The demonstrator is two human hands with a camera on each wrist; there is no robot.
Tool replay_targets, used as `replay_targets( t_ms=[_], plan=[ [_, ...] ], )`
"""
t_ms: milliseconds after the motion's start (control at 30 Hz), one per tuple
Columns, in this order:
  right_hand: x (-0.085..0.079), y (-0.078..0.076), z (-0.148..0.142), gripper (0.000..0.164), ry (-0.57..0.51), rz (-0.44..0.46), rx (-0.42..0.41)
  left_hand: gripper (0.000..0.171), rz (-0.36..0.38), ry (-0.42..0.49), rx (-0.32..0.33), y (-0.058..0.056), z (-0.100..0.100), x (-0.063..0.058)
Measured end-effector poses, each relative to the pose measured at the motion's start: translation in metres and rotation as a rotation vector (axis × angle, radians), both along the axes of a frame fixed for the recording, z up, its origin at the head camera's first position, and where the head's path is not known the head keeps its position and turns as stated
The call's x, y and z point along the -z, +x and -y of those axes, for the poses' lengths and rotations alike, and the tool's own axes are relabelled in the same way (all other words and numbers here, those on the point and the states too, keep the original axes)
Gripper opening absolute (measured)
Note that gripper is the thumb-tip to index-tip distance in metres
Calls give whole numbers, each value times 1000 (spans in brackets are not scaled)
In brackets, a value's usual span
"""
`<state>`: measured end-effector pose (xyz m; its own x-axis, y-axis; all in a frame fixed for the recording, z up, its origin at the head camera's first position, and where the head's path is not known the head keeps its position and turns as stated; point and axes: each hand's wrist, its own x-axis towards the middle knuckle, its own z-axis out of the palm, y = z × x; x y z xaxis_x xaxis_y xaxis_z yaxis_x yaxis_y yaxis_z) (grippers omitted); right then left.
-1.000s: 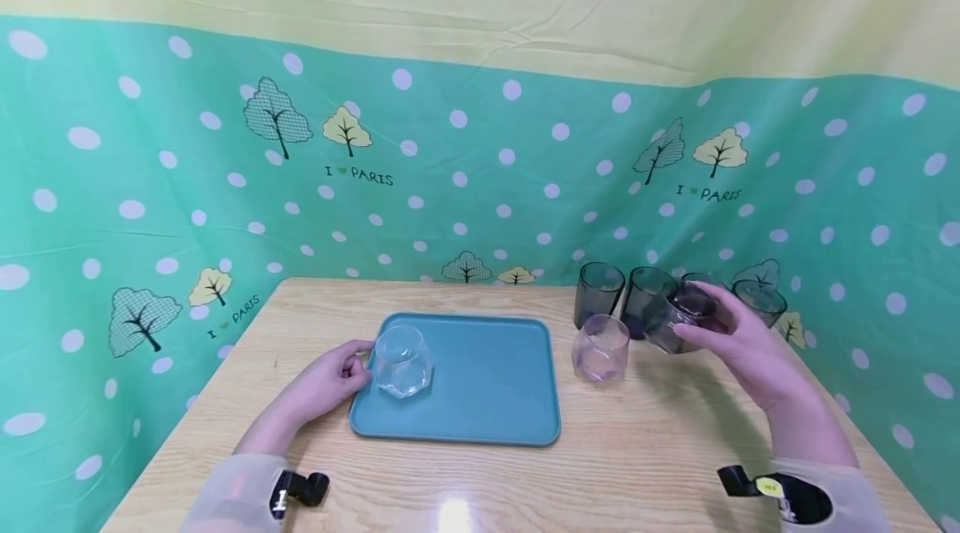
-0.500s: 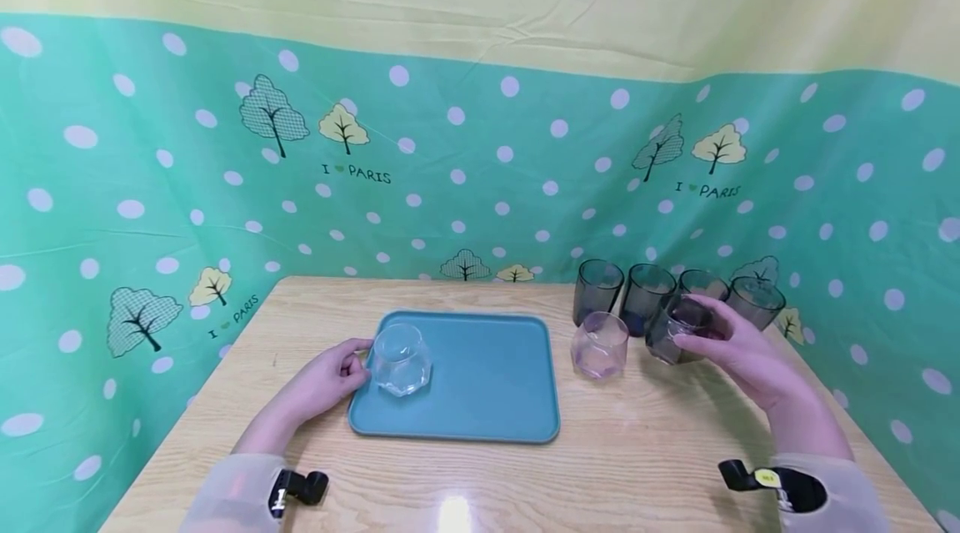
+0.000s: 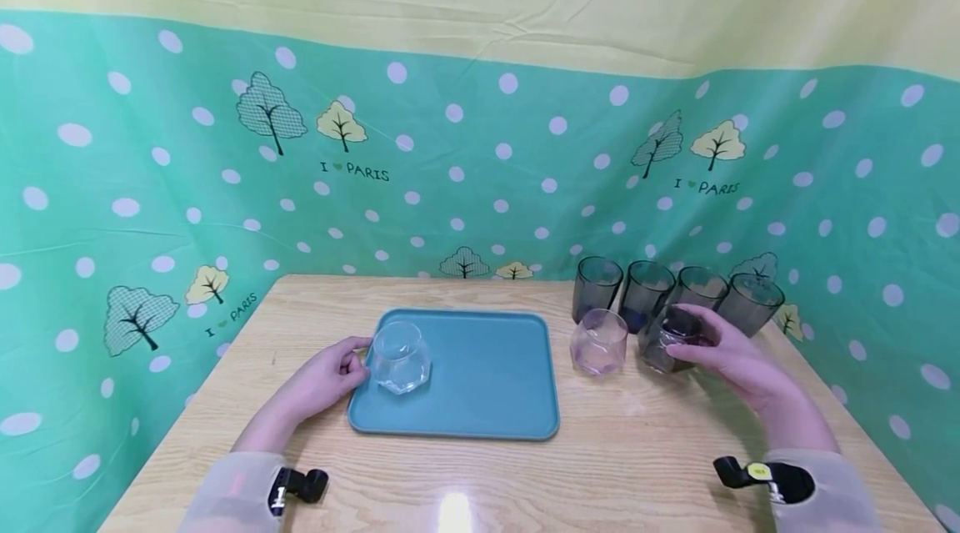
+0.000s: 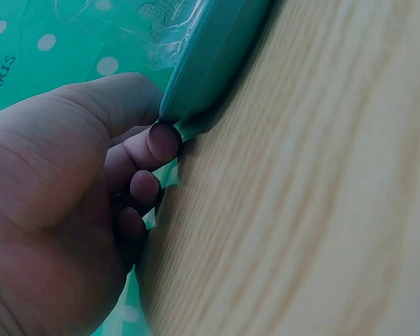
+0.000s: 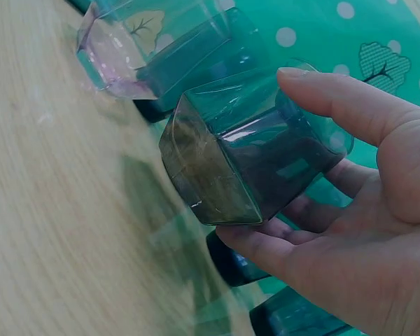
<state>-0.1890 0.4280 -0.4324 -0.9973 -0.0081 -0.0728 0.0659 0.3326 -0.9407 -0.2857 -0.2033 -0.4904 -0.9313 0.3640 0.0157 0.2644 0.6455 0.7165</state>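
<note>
My right hand [image 3: 731, 354] grips a faceted dark grey glass [image 3: 660, 341] between thumb and fingers. In the right wrist view the held glass [image 5: 231, 161] is tilted, and its base looks just off the table. A pinkish clear faceted glass [image 3: 599, 345] stands to its left. At the tray's left edge, my left hand [image 3: 326, 383] pinches the rim of a blue tray [image 3: 487, 420]; in the left wrist view the thumb lies on the rim [image 4: 196, 84] and the index finger under it. A clear faceted glass [image 3: 402, 362] stands on the tray's left side.
Behind the right hand, several tall dark glasses [image 3: 597, 287] stand in a row along the table's back right. A green and yellow printed curtain [image 3: 480, 149] hangs round the back and sides of the wooden table [image 3: 600, 466].
My right hand has drawn the dark faceted glass toward me, away from the row of tall glasses, and lowered it. The left hand stays on the tray.
</note>
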Motion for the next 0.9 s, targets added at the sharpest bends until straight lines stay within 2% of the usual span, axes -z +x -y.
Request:
replay_targets(
  t_ms=[467, 900],
  plan=[
    [16, -6, 1, 92, -24, 6, -20, 58, 3, 1, -2, 0, -1, 0],
    [20, -6, 1, 89, -67, -7, -45, 59, 8, 10, 0, -1, -1, 1]
  ],
)
